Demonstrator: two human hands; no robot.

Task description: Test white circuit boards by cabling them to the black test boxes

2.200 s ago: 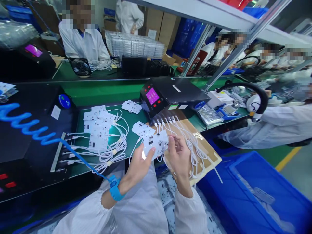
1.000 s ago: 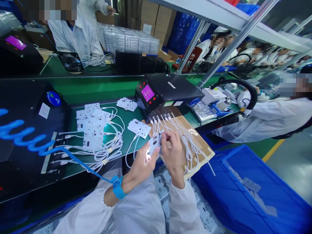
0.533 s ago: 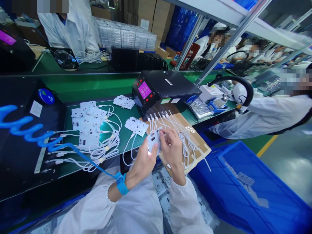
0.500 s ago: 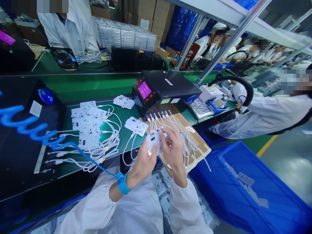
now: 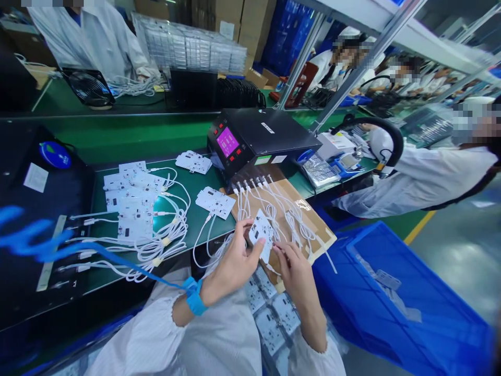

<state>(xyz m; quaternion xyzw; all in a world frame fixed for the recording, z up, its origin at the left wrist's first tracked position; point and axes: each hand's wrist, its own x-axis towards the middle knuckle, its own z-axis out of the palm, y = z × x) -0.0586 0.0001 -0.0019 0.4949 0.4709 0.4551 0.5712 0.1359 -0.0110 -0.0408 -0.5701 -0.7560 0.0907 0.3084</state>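
My left hand (image 5: 239, 258), a blue strap on its wrist, grips a white circuit board (image 5: 261, 233) by its left side, thumb on the face. The board is tilted above the edge of the cardboard sheet. At the board's right edge, the fingertips of my right hand (image 5: 295, 263) are pinched together; what is between them is too small to make out. White cables (image 5: 274, 214) run over the cardboard behind, plugged into a black tester (image 5: 270, 133) with a lit screen. Left of my hands lies another circuit board (image 5: 215, 202) with cables attached.
Several boards (image 5: 135, 216) and bundled white cables (image 5: 168, 245) lie at left beside another black box (image 5: 43, 209). A loose board (image 5: 193, 162) lies near the tester. Trays of boards (image 5: 270, 329) sit below my hands; a blue bin (image 5: 410, 303) stands at right. Co-workers sit nearby.
The board has turned more upright and shifted right in my left hand. My right hand has moved from its top edge down to its right edge. The view has shifted slightly.
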